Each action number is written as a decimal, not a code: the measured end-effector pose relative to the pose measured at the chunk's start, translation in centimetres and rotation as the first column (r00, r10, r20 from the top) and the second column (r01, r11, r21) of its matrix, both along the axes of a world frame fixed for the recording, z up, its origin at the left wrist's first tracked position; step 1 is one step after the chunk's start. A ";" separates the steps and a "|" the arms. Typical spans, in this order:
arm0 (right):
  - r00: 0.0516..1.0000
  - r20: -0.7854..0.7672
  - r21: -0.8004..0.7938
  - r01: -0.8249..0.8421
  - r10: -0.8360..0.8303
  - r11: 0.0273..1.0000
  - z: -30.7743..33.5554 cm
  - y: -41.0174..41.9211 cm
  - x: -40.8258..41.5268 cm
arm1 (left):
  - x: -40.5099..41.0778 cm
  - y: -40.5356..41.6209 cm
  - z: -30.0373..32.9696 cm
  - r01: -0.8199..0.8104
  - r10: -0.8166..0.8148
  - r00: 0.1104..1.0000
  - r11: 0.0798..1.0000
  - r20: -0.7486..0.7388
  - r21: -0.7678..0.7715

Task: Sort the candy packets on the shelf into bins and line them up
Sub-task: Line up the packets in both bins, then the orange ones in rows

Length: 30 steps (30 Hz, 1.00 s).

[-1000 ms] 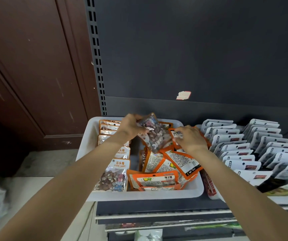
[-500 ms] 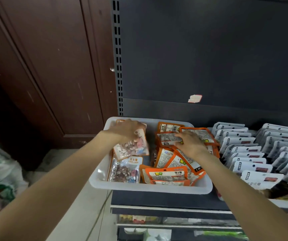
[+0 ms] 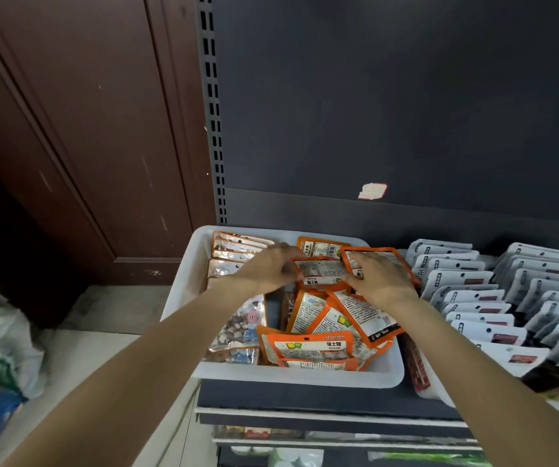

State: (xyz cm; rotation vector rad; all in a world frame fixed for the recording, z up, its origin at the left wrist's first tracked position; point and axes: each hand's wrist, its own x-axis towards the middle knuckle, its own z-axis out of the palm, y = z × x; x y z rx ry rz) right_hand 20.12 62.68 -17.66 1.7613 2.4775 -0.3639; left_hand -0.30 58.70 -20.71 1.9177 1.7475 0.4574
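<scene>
An orange packet point(image 3: 320, 272) is pinched at its two sides by the left hand point(image 3: 268, 267) and the right hand point(image 3: 377, 276), probably so that it can be stood upright in the bin point(image 3: 183, 291), near the back wall. Loose orange packets point(image 3: 335, 318) lie crosswise below and may block the row. Clear packets point(image 3: 237, 251) stand along the left wall. White packets point(image 3: 507, 291) are lined up on the shelf point(image 3: 271, 394), right of the bin.

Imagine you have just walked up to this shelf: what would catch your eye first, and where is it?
First, the left hand and right hand meeting over the white bin, gripping an orange-edged candy packet between them. Around it lies a jumble of orange packets, with clear stone-candy packets along the bin's left side. To the right, white packets stand in neat rows on the shelf.
</scene>
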 end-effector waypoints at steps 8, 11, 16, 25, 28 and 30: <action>0.996 -0.091 -0.088 -0.012 0.004 0.996 -0.3 0.5 1.1 | 0.9 0.7 -0.5 0.178 -0.147 0.974 0.967 0.172 -0.184; 0.998 -0.056 -0.086 -0.009 0.004 0.996 -0.1 0.4 1.2 | 0.8 0.8 -0.4 0.152 -0.130 0.977 0.980 0.171 -0.126; 0.999 0.007 0.013 -0.049 0.049 0.999 0.6 0.6 1.4 | 1.1 0.4 -0.4 0.098 -0.087 0.977 0.994 0.197 -0.045; 0.999 -0.044 -0.033 -0.025 0.023 0.999 0.3 1.3 1.7 | 1.7 5.0 -1.3 -0.070 0.110 0.956 0.986 -0.273 0.151; 0.998 -0.047 -0.025 -0.035 0.033 0.999 0.3 1.4 1.7 | 2.1 5.6 -2.2 -0.008 0.092 0.919 0.977 -0.384 0.215; 0.999 -0.036 -0.024 -0.032 0.031 0.999 0.2 1.4 1.7 | 2.3 5.6 -2.5 -0.008 0.113 0.914 0.965 -0.389 0.261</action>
